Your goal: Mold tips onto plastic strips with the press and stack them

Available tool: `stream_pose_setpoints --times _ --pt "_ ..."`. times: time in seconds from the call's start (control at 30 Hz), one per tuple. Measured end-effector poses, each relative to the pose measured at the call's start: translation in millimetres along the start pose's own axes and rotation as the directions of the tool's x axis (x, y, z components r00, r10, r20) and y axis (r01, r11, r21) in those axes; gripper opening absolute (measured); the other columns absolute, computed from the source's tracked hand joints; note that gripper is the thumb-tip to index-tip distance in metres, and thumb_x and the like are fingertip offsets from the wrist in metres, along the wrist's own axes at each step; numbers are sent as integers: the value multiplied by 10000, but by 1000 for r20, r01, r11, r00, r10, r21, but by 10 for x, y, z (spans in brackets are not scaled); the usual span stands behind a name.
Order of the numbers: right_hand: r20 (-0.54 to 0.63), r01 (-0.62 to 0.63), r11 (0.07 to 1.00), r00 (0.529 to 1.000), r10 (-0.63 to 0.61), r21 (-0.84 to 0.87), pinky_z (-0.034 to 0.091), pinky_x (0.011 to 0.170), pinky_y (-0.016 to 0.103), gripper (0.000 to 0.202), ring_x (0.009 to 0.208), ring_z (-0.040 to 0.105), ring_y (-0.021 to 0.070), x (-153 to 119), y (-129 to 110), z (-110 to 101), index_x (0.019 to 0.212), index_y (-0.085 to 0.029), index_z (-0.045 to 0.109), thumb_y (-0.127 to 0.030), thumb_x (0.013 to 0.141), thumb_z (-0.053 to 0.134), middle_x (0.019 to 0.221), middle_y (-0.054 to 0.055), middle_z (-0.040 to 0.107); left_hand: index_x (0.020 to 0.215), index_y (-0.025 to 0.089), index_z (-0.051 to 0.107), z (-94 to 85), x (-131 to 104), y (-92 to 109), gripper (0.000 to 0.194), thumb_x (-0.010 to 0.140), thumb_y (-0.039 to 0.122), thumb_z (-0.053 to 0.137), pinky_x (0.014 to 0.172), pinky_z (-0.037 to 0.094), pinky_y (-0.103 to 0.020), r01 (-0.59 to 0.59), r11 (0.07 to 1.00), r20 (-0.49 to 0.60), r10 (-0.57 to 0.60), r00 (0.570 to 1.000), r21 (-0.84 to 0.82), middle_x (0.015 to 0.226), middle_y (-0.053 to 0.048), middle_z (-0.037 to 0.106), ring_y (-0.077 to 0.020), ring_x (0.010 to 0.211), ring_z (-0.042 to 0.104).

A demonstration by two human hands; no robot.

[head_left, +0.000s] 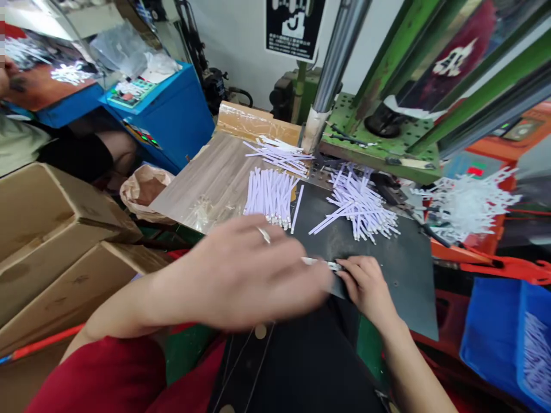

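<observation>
My right hand [369, 287] is closed in a pinch on the small white end of a strip [333, 265], low over the dark metal plate [407, 275]. My left hand [253, 272], with a ring on one finger, is smeared by motion and covers part of that strip; its grip cannot be made out. Just beyond my hands lie a neat row of lavender strips [270, 195] with white ends and one single strip [297, 209]. A looser heap of lavender strips [361, 203] is on the plate to the right.
A green press [379, 143] stands behind the plate. White branched parts [469, 201] sit at right, above a blue bin [491, 338] holding lavender strips. Cardboard boxes [38, 218] and a paper sack [144, 189] are at left. Another person's leg [114, 152] shows beyond them.
</observation>
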State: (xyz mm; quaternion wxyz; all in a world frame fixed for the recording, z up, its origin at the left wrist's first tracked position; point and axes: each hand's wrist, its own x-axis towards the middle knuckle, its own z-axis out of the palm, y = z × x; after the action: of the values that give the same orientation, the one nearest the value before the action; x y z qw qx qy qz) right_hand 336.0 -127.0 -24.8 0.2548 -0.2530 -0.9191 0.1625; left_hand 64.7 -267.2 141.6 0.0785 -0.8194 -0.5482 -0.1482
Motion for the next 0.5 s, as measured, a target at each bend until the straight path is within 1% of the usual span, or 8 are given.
stream_pose_setpoints --times 0.03,0.1,0.17,0.2,0.27,0.37,0.43,0.5 --pt "47 7 999 999 -9 53 501 780 410 190 876 585 261 113 -36 -7 1080 -177 677 -265 989 534 940 113 636 1028 235 652 100 4 -228 286 970 180 377 646 471 -316 -17 999 15 16 1000 52 768 -12 648 -176 679 584" --pt "149 19 983 988 -46 180 495 822 383 217 910 591 242 423 -103 -12 1053 -171 687 -297 1005 517 968 109 653 1079 176 663 347 -23 -659 370 941 107 327 671 485 -335 79 991 25 -82 996 107 889 -68 688 -203 754 619" --pt "227 -16 971 973 -39 237 480 846 345 248 910 608 219 819 -164 29 967 -168 703 -278 1017 487 940 94 677 1085 157 684 601 -66 -959 388 913 95 342 735 506 -366 156 983 81 -163 983 92 986 -102 701 -237 853 638" --pt "267 -65 975 964 6 214 471 841 328 281 888 619 210 1031 -196 75 905 -165 704 -256 1021 465 903 85 687 1082 160 694 707 -87 -1047 389 901 94 356 770 511 -383 173 982 114 -181 977 76 1013 -107 704 -250 889 639" --pt "353 -202 977 921 165 68 457 812 312 362 837 638 208 1430 -273 212 802 -156 690 -267 1035 436 834 81 691 1087 165 704 856 -133 -1123 393 887 92 374 832 511 -415 202 978 149 -209 967 57 1040 -110 707 -264 925 636" --pt "438 -333 933 824 358 -136 462 798 331 511 871 663 258 1857 -430 456 841 -136 705 -514 1033 420 882 134 704 1086 164 709 960 -218 -1125 362 910 128 394 883 505 -433 235 972 129 -236 963 21 1041 -116 701 -265 929 626" --pt "452 -361 910 790 414 -203 476 795 351 626 924 663 299 2011 -533 586 940 -122 718 -672 974 421 960 179 702 1130 178 701 1027 -274 -1122 352 936 172 407 874 509 -426 238 971 107 -236 966 -12 1074 -122 677 -264 944 612" --pt "459 -363 903 778 430 -230 485 794 356 646 963 655 313 2101 -594 664 1035 -114 710 -703 938 464 1030 198 691 1201 215 683 1131 -307 -1135 370 937 188 425 844 516 -412 234 972 100 -231 968 -22 1148 -128 630 -262 964 589"
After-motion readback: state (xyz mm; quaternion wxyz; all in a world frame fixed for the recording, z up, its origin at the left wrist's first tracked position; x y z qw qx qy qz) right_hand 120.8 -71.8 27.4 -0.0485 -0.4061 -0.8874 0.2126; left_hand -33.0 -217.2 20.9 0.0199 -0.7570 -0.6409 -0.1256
